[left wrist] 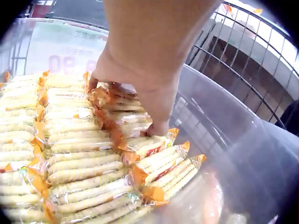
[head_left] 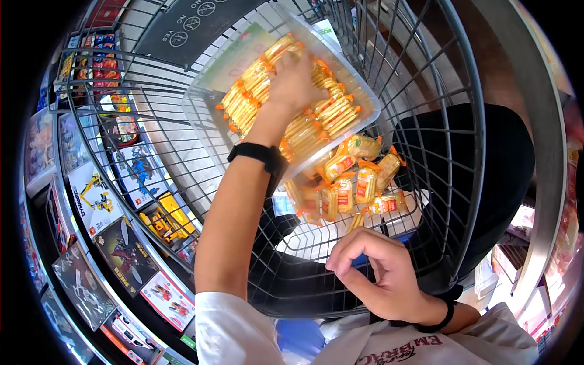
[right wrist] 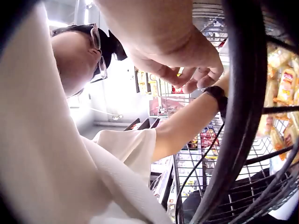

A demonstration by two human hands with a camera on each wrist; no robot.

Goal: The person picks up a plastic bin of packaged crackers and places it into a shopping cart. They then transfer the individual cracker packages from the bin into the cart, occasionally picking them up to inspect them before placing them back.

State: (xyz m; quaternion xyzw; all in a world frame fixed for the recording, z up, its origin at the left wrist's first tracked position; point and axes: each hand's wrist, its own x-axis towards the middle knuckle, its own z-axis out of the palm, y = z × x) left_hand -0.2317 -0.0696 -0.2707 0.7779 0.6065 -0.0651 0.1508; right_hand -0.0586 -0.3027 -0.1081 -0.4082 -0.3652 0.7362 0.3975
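Observation:
A clear plastic bin in the shopping cart holds rows of wrapped biscuit sticks in clear packets with orange ends. My left hand reaches into the bin, over the rows. In the left wrist view, its thumb and fingers bend down around several packets at the end of a row; the palm hides part of them. Loose packets lie in the cart, just past the bin's near side. Above the cart's near end, my right hand hangs loosely curled, holding nothing.
The wire cart's black rim curves around the right side. Shelves of boxed toys run along the left. A dark-clothed leg shows beyond the cart on the right, beside a metal shelf edge.

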